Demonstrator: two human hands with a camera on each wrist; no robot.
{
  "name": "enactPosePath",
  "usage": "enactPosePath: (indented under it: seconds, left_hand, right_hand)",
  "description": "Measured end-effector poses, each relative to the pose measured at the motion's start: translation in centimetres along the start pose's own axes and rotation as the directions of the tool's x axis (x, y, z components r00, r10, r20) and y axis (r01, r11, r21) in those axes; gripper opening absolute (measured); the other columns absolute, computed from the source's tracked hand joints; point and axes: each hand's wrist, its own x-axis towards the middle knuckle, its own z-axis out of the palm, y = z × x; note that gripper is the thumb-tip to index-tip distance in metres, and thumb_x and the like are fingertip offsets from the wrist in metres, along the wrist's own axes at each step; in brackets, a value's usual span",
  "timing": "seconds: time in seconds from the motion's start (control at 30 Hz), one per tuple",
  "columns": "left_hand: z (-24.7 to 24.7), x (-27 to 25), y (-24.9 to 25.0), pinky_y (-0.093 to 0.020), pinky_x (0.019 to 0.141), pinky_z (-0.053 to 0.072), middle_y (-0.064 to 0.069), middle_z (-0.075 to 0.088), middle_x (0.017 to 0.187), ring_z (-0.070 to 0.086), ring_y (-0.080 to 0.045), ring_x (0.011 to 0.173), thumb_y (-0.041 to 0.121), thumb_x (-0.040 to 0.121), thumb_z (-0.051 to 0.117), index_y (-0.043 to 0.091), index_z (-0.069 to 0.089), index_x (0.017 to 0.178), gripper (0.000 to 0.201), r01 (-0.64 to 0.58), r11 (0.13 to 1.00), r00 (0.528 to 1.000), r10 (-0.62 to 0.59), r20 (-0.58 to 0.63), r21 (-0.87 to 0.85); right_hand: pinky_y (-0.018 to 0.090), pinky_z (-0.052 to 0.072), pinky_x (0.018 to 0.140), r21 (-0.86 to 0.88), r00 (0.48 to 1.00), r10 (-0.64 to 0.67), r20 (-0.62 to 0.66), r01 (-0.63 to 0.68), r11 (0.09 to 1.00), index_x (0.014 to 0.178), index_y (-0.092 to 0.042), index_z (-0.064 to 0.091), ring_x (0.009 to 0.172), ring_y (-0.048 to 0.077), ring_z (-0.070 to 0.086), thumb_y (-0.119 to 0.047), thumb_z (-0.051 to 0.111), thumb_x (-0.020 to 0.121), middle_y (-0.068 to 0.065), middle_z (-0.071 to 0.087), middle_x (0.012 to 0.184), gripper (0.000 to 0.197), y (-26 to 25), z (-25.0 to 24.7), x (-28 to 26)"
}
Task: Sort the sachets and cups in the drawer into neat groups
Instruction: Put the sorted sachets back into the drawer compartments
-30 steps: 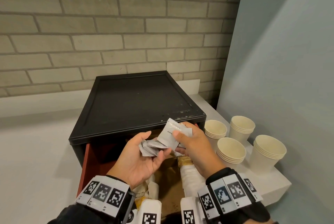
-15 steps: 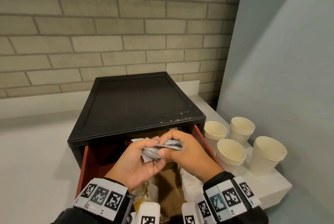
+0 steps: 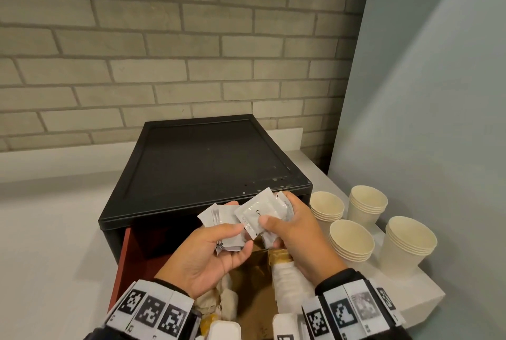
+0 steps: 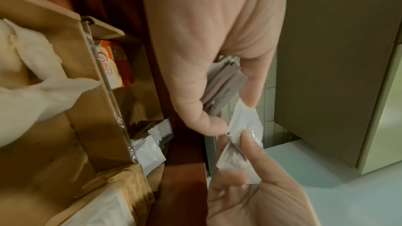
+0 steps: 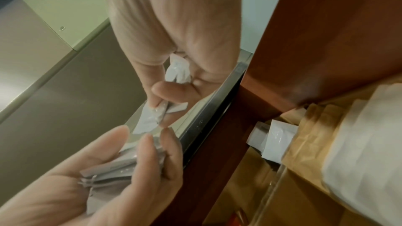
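Both hands are held above the open red-sided wooden drawer, just in front of the black box-shaped cabinet top. The left hand lies palm up, fingers curled round a fanned bundle of small flat white foil sachets. The right hand pinches a single square white foil sachet between thumb and fingers, its lower corner touching the bundle; further sachets appear tucked in that palm.

Judgement: the step in hand is squaring loose sachets into one stack. To do it well, the single sachet should be laid flat on the bundle with edges aligned and the printed face matching, and the left thumb should clamp it before the right hand lets go. The foil looks slick and crumpled, so pieces are likely to slide or fan out.

Below the hands, the left wrist view shows cardboard dividers in the drawer, with more white sachets and an orange coffee packet in compartments. To the right of the right hand, four stacks of cream paper cups stand on the white worktop, outside the drawer.
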Motion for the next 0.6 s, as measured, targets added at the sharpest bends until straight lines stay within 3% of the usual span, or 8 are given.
enactPosePath:
  seconds: [0.17, 0.23, 0.3, 0.37, 0.5, 0.6]
  left_hand:
    - [-0.20, 0.21, -0.13, -0.031, 0.061, 0.056, -0.018, 0.067, 0.112, 0.063, -0.027, 0.095, -0.003, 0.070, 0.061, 0.009, 0.056, 0.124, 0.056, -0.009, 1.000, 1.000, 0.009, -0.025, 0.026]
    - [0.03, 0.12, -0.20, -0.031, 0.061, 0.057, -0.019, 0.066, 0.110, 0.064, -0.029, 0.095, -0.004, 0.068, 0.062, 0.012, 0.058, 0.119, 0.053, -0.057, 0.996, 0.997, 0.060, -0.044, 0.062]
    - [0.35, 0.12, -0.27, -0.033, 0.068, 0.056, -0.017, 0.060, 0.107, 0.063, -0.028, 0.092, -0.008, 0.073, 0.061, 0.018, 0.056, 0.113, 0.048, -0.125, 0.979, 0.986, 0.140, -0.088, 0.159]
    - [0.30, 0.27, -0.36, -0.037, 0.076, 0.055, -0.013, 0.051, 0.105, 0.061, -0.026, 0.092, -0.012, 0.079, 0.060, 0.023, 0.055, 0.114, 0.050, -0.163, 0.933, 0.972, 0.209, -0.113, 0.321]
    - [0.01, 0.15, -0.66, -0.038, 0.074, 0.057, -0.012, 0.062, 0.106, 0.069, -0.025, 0.090, -0.008, 0.073, 0.071, 0.023, 0.055, 0.116, 0.056, -0.134, 0.850, 0.982, 0.183, -0.047, 0.510]
    - [-0.04, -0.02, -0.58, -0.034, 0.070, 0.057, -0.014, 0.067, 0.103, 0.071, -0.026, 0.085, 0.000, 0.062, 0.079, 0.017, 0.054, 0.118, 0.063, -0.103, 0.846, 0.994, 0.111, 0.015, 0.524]
  right_hand:
    - [0.013, 0.049, 0.056, -0.081, 1.000, 0.012, -0.026, -0.014, 0.997, 0.102, -0.031, 0.053, 0.084, 0.013, 0.063, -0.024, 0.073, 0.078, -0.002, 0.064, 0.103, 0.032, 0.38, 0.08, 0.10]
    - [0.019, 0.054, 0.064, -0.098, 0.998, 0.046, -0.047, -0.051, 0.994, 0.101, -0.030, 0.054, 0.092, 0.014, 0.064, -0.021, 0.074, 0.077, 0.000, 0.064, 0.105, 0.033, 0.46, -0.03, 0.29]
    - [0.026, 0.057, 0.073, -0.141, 0.991, 0.092, -0.102, -0.106, 0.984, 0.107, -0.027, 0.053, 0.098, 0.016, 0.062, -0.020, 0.075, 0.076, 0.001, 0.062, 0.109, 0.038, 0.49, -0.32, 0.44]
    - [0.017, 0.053, 0.064, -0.232, 0.985, 0.108, -0.131, -0.137, 0.963, 0.107, -0.025, 0.053, 0.093, 0.013, 0.061, -0.019, 0.075, 0.077, 0.000, 0.061, 0.105, 0.038, 0.28, -0.36, 0.35]
    - [0.021, 0.053, 0.066, -0.356, 0.981, 0.193, -0.020, -0.187, 0.916, 0.110, -0.020, 0.056, 0.092, 0.017, 0.063, -0.016, 0.075, 0.073, 0.003, 0.062, 0.102, 0.042, 0.59, 0.22, 0.36]
    - [0.018, 0.045, 0.056, -0.326, 0.973, 0.214, 0.085, -0.176, 0.929, 0.115, -0.021, 0.057, 0.080, 0.012, 0.060, -0.027, 0.069, 0.081, 0.002, 0.064, 0.095, 0.036, 0.47, 0.47, 0.23]
